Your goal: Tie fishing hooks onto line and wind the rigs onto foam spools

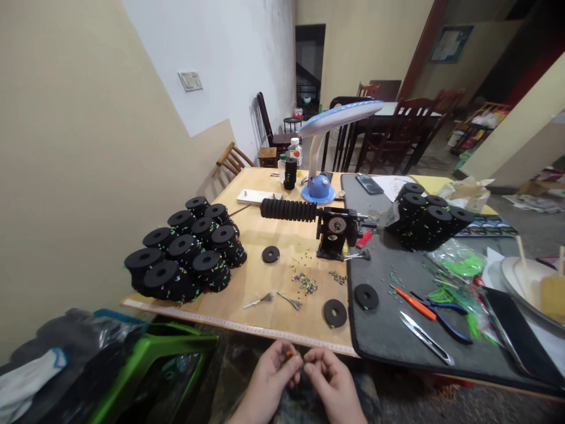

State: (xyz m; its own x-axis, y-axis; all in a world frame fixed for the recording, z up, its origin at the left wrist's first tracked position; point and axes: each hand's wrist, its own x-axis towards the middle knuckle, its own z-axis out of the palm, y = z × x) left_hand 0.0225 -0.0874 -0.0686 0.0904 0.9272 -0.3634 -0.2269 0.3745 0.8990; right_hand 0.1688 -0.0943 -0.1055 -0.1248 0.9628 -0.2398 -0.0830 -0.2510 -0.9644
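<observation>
My left hand point(270, 377) and my right hand point(332, 380) meet below the table's front edge, fingertips pinched together. A tiny orange piece point(289, 353) shows at the left fingertips; what the right fingers pinch is too small to name. On the wooden table point(282, 235) just beyond lie loose black foam discs point(335, 312), a scatter of small beads point(305, 284) and two small metal clips point(290, 301). A black winder with a row of discs on its shaft point(289, 209) stands mid-table.
Stacks of black discs point(185, 250) pile at the left and another pile point(426, 221) at the right. On the grey mat point(384, 330) lie an orange tool point(412, 302), blue pliers point(441, 318) and snips point(426, 337). A blue desk lamp point(320, 188) stands behind. Green stool point(145, 365) at lower left.
</observation>
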